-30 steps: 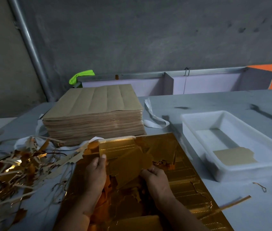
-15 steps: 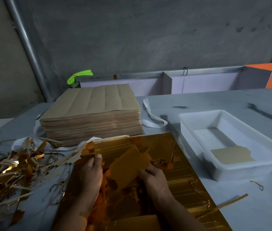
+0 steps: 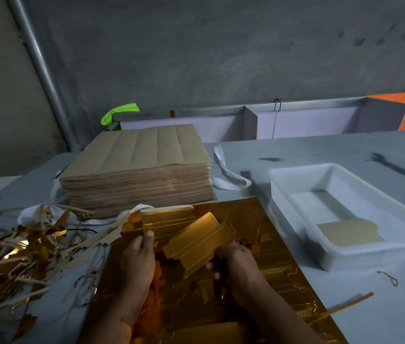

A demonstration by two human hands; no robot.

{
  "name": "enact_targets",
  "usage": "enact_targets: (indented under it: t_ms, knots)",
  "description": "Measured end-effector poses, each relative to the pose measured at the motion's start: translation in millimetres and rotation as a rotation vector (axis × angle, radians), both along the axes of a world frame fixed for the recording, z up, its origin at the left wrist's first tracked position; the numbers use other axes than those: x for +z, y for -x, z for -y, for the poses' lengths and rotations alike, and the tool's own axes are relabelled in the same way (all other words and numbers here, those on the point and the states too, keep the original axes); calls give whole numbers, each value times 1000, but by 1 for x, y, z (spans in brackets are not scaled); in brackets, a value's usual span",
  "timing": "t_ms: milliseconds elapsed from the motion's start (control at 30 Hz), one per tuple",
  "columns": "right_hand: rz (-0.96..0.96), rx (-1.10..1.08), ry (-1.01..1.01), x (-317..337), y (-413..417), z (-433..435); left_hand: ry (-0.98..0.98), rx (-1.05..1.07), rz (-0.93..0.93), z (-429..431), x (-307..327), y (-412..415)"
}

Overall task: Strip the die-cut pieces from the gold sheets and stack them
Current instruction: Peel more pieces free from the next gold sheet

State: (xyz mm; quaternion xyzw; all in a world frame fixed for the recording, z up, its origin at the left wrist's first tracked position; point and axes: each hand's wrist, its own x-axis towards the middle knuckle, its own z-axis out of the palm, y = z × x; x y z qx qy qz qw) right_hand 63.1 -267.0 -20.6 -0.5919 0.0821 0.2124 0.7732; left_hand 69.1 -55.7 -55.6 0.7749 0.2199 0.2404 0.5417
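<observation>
At desk (image 3: 320, 147) centre: gold sheet (image 3: 279, 259), flat, partly stripped. Left hand (image 3: 138, 264), thumb and fingers pinching the sheet's perforated far panel. Right hand (image 3: 239, 265), fingers curled round one die-cut piece (image 3: 196, 240), held tilted over the sheet. Right: white tray (image 3: 300, 167) holding one piece (image 3: 350, 234), brown side up. Behind: stack of brown-backed sheets (image 3: 137, 170). Left: scrap trimmings (image 3: 10, 249).

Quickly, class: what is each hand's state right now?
Left hand: pinching the flat gold piece, thumb on top.
Right hand: gripping the tilted gold piece.
</observation>
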Motion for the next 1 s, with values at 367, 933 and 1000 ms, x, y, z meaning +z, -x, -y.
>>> enact_targets:
  t_ms: [367, 933, 1000]
  knots:
    - [81, -74, 68, 30, -27, 21, 11, -26, -5, 4, 3, 2]
    - [319, -216, 873, 23, -102, 60, 36, -7, 3, 5, 5, 2]
    - [338, -176, 975, 23, -102, 60, 41, -4, 1, 5, 5, 2]
